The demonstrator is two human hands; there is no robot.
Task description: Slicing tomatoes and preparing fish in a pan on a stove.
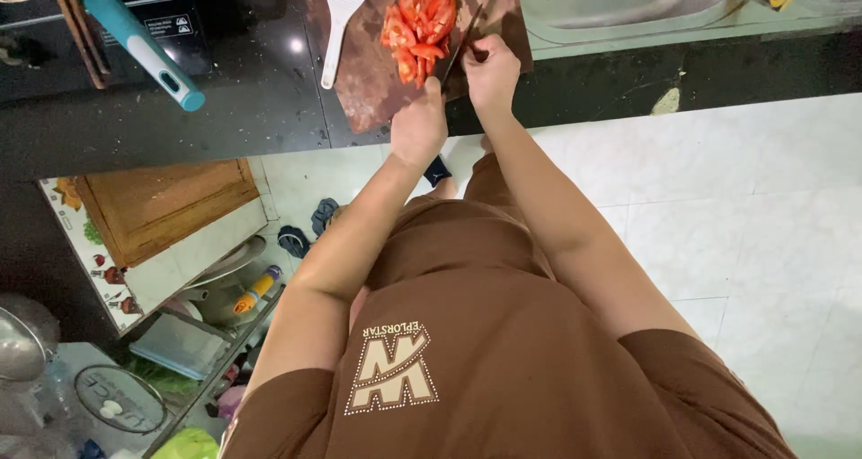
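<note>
Head view: a person in a brown shirt is standing at a dark, glossy stone counter, looking straight down at two bare hands working over a cutting board.

Starting at the far left, a teal-and-white plastic handle is lying slantwise on the counter, well apart from the work. Moving right, a white plastic rice paddle is resting with its flat, rounded blade on the board's left edge, likely parked there within reach. The wooden cutting board, reddish-brown and worn, is sitting at the counter's front edge so both arms can come over it.

On the board, a heap of red tomato wedges, wet and shiny, is gathering near its far end. The left hand is curling into a closed fist at the board's near edge, seemingly around the handle of a knife, whose dark, narrow blade is running up beside the tomato pile; the grip itself is hidden beneath the knuckles. Just beside it, the right hand is bunching its fingers together over something small next to the blade, apparently steadying it; what it is pinching cannot be made out.

Farther right, a steel sink is gleaming beyond the board, and pale floor tiles are spreading below.
</note>
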